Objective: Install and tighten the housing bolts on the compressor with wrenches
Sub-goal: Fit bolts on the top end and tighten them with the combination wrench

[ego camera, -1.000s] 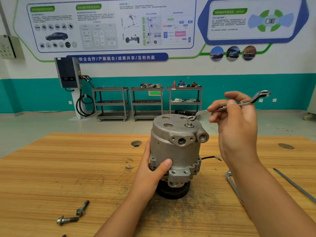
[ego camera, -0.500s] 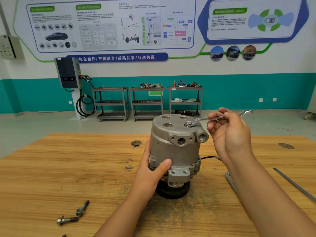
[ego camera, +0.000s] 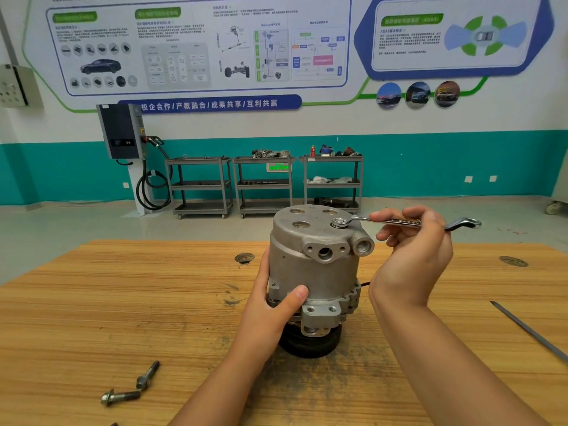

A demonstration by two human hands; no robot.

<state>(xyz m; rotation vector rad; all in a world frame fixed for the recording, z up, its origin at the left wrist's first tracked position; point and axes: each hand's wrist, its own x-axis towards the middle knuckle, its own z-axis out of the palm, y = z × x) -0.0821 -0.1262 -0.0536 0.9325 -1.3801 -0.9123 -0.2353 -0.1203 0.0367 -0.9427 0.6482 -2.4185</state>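
A grey metal compressor (ego camera: 310, 272) stands upright on its black pulley in the middle of the wooden table (ego camera: 123, 302). My left hand (ego camera: 273, 305) grips its lower left side, thumb across the front. My right hand (ego camera: 412, 250) holds a silver ring wrench (ego camera: 399, 222) by the shaft. The wrench lies nearly level, its ring end seated over a bolt (ego camera: 338, 222) on the compressor's top face. Two loose bolts (ego camera: 132, 385) lie on the table at the lower left.
A thin metal rod (ego camera: 528, 330) lies on the table at the right. A small black wire (ego camera: 365, 284) shows behind the compressor. The table has round holes (ego camera: 244, 258). Tool carts (ego camera: 264, 186) and a charger stand on the floor by the far wall.
My right hand lowered the wrench from a raised tilt until its ring end dropped over the top bolt, then swung the handle to the right. My left hand stayed put.
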